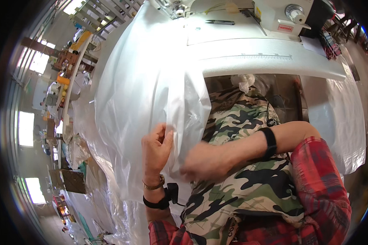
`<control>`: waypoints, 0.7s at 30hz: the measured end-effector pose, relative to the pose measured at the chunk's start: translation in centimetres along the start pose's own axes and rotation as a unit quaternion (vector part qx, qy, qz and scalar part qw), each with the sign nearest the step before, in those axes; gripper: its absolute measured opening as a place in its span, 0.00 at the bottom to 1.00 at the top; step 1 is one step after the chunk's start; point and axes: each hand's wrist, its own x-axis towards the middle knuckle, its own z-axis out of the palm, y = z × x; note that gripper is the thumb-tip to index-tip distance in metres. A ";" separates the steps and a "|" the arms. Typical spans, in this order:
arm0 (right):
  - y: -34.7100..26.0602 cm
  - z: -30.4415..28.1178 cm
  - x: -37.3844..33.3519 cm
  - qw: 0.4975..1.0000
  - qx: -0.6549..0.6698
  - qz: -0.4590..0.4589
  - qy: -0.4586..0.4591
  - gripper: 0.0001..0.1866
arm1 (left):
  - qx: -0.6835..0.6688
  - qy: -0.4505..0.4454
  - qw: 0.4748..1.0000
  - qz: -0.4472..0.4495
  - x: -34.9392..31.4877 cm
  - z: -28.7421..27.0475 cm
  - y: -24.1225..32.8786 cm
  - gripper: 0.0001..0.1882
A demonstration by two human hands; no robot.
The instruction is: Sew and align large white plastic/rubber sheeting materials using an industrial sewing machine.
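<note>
A large sheet of thin white fabric [131,90] hangs from the sewing machine's bed down over the table's front edge toward my lap. My left hand [156,149] pinches a fold of it between thumb and fingers. Close by on the right, my right hand [206,162] is smeared by motion beside the fabric's lower edge, so its fingers cannot be made out. Near the top, the sewing machine [282,16] has a dial on its body, and its needle area [178,11] stands over the fabric's far end.
Black thread snips [220,22] lie on the machine bed. A ruler scale [265,56] runs along the white table's front. Clear plastic sheeting [335,118] hangs at the right. Cluttered shelves [67,61] stand at the left. A camouflage apron [249,192] covers my lap.
</note>
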 end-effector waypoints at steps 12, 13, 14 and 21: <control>6.7 -6.2 -1.0 0.954 -0.092 0.279 -0.060 0.21 | -0.117 0.022 0.993 0.016 1.4 -1.5 0.2 0.06; 6.2 -5.7 -0.9 0.956 -0.024 0.275 -0.095 0.20 | -0.119 0.029 0.992 0.016 1.4 -1.6 0.2 0.06; 5.5 -4.9 -1.0 0.967 -0.049 0.236 -0.086 0.16 | -0.120 0.037 0.992 0.017 1.4 -1.6 0.1 0.05; 1.0 -2.9 -2.1 0.991 -0.054 0.120 0.025 0.10 | -0.127 0.009 0.992 0.002 1.1 -1.3 -0.3 0.03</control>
